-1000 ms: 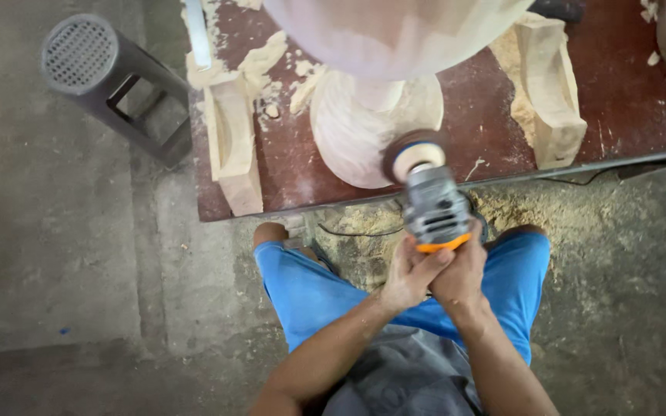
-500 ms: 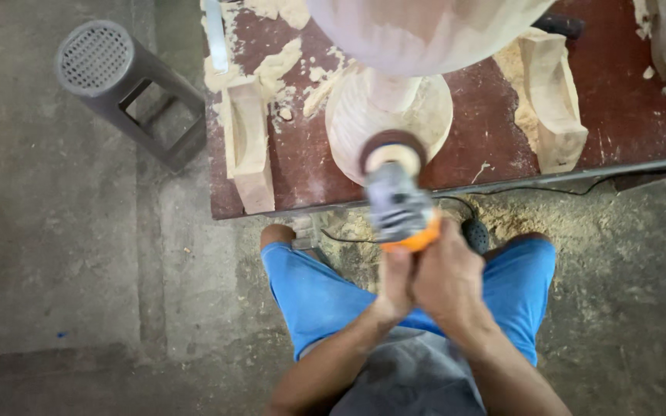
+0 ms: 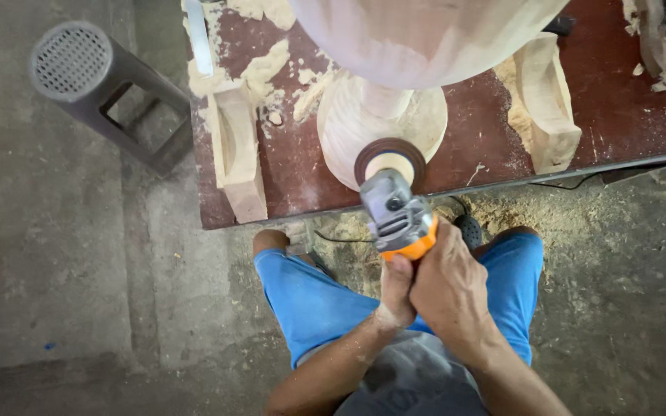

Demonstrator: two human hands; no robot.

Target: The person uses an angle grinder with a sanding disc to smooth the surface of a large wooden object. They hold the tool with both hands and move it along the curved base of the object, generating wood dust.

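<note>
Both my hands grip a grey and orange angle grinder [image 3: 397, 216] held out in front of me. My left hand [image 3: 396, 296] wraps its rear from below and left; my right hand [image 3: 455, 291] covers it from the right. The grinder's round sanding disc [image 3: 391, 160] faces the ribbed round base [image 3: 356, 127] of a large pale carved wooden vase [image 3: 425, 35] that stands on a dark red table [image 3: 495, 146]. The disc is at or very near the base's front side; contact cannot be told.
Carved pale wood blocks lie on the table at left [image 3: 238, 154] and right [image 3: 546, 104], among wood chips and dust. A grey plastic stool [image 3: 98, 88] stands on the concrete floor at left. Sawdust and a black cord [image 3: 333, 239] lie under the table's front edge by my knees.
The grinder and both hands have shifted left and a little toward the vase's base; the view has shifted so the table and stool sit further right.
</note>
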